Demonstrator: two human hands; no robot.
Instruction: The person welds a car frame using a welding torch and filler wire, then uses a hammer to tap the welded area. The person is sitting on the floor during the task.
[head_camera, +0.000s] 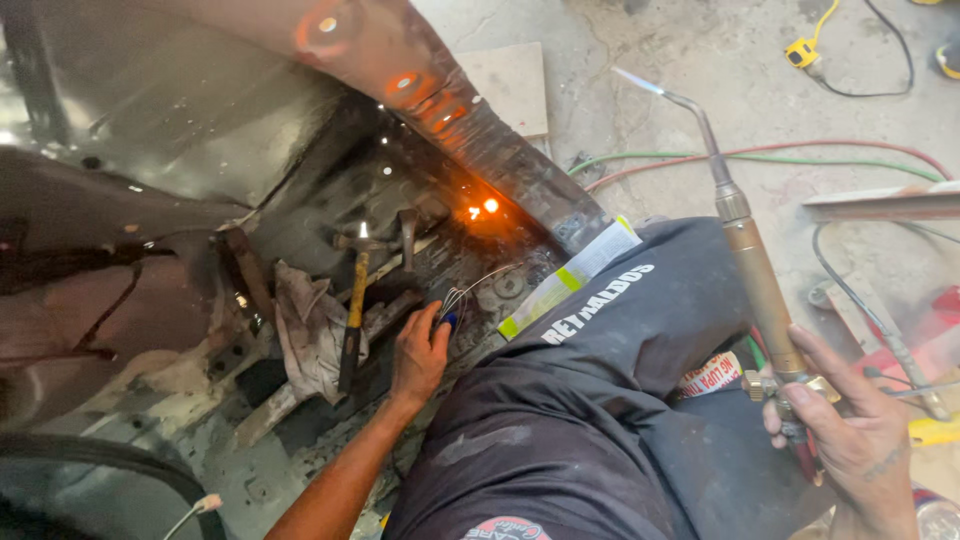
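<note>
The setting is a workshop with a cracked grey concrete floor (640, 90), where red and green hoses (800, 152) trail across the ground and a yellow plug on a black cable (803, 52) lies near the top edge. To the left, the rusty, scorched sheet-metal floor pan (200, 140) of a car body fills the view, with 2 small glowing orange spots (482, 208) on its seam. A hammer with a yellow-and-black handle (353, 310) and a dirty rag (305, 325) rest on the metal. The person kneels in dark trousers (600, 400). The left hand (420, 350) reaches forward and down onto the pan, fingers curled around a small bundle of thin wire rods (470, 285) that fan up and to the right. The right hand (850, 420) is raised out to the side, palm upward, closed around the valve end of a brass welding torch (760, 285). The torch's long axis runs up and to the left, away from the body; its bent tip (690, 105) points left, a pale flame (635, 80) showing over the concrete.
</note>
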